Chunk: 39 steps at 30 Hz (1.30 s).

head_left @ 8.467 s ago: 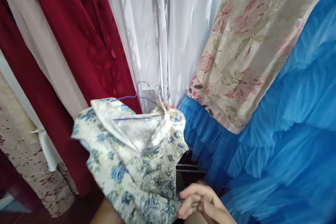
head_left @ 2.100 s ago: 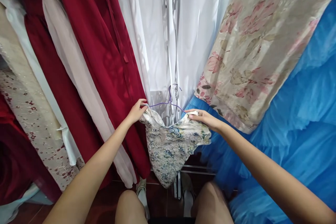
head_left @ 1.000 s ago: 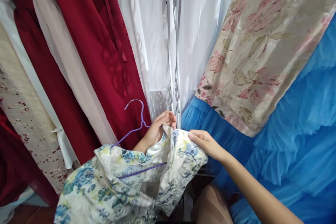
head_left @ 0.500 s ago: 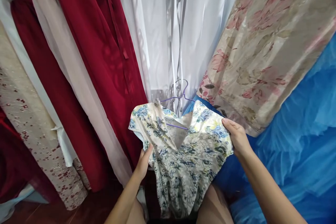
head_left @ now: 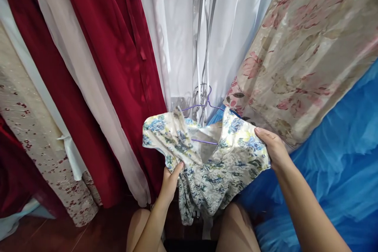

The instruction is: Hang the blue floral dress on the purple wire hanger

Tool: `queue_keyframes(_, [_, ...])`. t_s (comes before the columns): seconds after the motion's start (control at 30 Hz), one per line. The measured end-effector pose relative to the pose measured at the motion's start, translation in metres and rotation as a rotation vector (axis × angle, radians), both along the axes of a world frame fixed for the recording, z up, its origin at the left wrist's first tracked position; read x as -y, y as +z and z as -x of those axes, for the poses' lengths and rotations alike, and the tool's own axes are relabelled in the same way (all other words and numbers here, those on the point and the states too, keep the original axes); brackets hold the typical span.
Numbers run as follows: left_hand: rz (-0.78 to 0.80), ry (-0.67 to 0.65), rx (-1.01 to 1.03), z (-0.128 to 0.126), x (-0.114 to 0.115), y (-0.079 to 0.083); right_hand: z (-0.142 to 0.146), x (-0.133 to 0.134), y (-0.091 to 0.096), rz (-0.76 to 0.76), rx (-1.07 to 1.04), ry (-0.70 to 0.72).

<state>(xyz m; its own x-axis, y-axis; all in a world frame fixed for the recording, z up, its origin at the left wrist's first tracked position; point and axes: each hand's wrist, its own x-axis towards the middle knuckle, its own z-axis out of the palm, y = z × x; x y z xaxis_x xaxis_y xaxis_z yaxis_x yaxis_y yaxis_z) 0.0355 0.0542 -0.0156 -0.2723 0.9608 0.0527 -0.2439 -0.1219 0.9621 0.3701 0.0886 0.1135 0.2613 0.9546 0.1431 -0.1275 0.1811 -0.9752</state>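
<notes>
A floral top in white, blue, green and yellow, with short sleeves and a V neck, hangs on a purple hanger in front of me. My left hand grips its side below the left sleeve, thumb on the front and the other fingers hidden behind the cloth. At the other sleeve, my right hand pinches the fabric between thumb and fingers. The hanger's hook shows above the neckline, and its lower bar crosses inside the neck opening. The top's lower part droops over my knees.
Dark red dresses and a pale pink one hang on the left. White cloth with dangling ribbons hangs behind. To the right are a beige floral dress and blue tulle. Below is a reddish-brown tiled floor.
Both hands have shifted slightly right with the top. Its lower part has bunched up and risen, baring more of my legs. The grip at both sides is kept.
</notes>
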Motion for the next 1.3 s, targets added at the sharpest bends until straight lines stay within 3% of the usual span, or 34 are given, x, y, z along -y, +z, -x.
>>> queue_keyframes(0.1, [0.047, 0.024, 0.013, 0.002, 0.009, -0.015, 0.000, 0.011, -0.013, 0.074, 0.041, 0.135])
queue_keyframes(0.17, [0.142, 0.063, 0.056, 0.004, 0.020, -0.028, 0.004, 0.020, -0.035, 0.032, 0.074, 0.091])
queue_keyframes(0.23, [0.209, 0.102, 0.100, 0.005, 0.031, -0.039, 0.015, 0.030, -0.064, -0.109, 0.117, -0.166])
queue_keyframes(0.3, [0.215, 0.122, 0.116, 0.004, 0.042, -0.046, 0.035, 0.043, -0.097, -0.238, 0.144, -0.554])
queue_keyframes(0.37, [0.190, 0.133, 0.115, 0.001, 0.049, -0.048, 0.063, 0.059, -0.127, -0.236, 0.119, -0.783])
queue_keyframes(0.4, [0.184, 0.127, 0.116, -0.001, 0.052, -0.048, 0.079, 0.067, -0.140, -0.195, 0.108, -0.726])
queue_keyframes(0.43, [0.182, 0.111, 0.119, -0.003, 0.054, -0.048, 0.096, 0.073, -0.149, -0.138, 0.116, -0.552])
queue_keyframes(0.53, [0.182, 0.035, 0.133, -0.007, 0.057, -0.046, 0.141, 0.083, -0.162, -0.004, 0.163, 0.094])
queue_keyframes(0.6, [0.174, 0.013, 0.142, -0.008, 0.059, -0.046, 0.161, 0.081, -0.162, 0.025, 0.148, 0.264])
queue_keyframes(0.73, [0.179, 0.064, 0.129, -0.004, 0.064, -0.051, 0.174, 0.069, -0.160, 0.031, 0.068, 0.296])
queue_keyframes(0.97, [0.173, 0.105, 0.099, -0.009, 0.061, -0.056, 0.160, 0.076, -0.167, 0.071, -0.083, 0.264])
queue_keyframes(1.03, [0.108, 0.200, 0.030, -0.011, 0.060, -0.058, 0.152, 0.083, -0.168, 0.116, -0.128, 0.295])
queue_keyframes(1.17, [-0.086, 0.560, -0.283, -0.023, 0.065, -0.065, 0.139, 0.096, -0.165, 0.197, -0.202, 0.344])
queue_keyframes(1.2, [-0.117, 0.543, -0.376, -0.030, 0.068, -0.066, 0.137, 0.098, -0.164, 0.190, -0.200, 0.345])
queue_keyframes(1.23, [-0.132, 0.438, -0.457, -0.038, 0.071, -0.067, 0.137, 0.101, -0.162, 0.172, -0.192, 0.346])
queue_keyframes(1.3, [-0.128, 0.081, -0.538, -0.057, 0.074, -0.066, 0.139, 0.104, -0.158, 0.134, -0.181, 0.356])
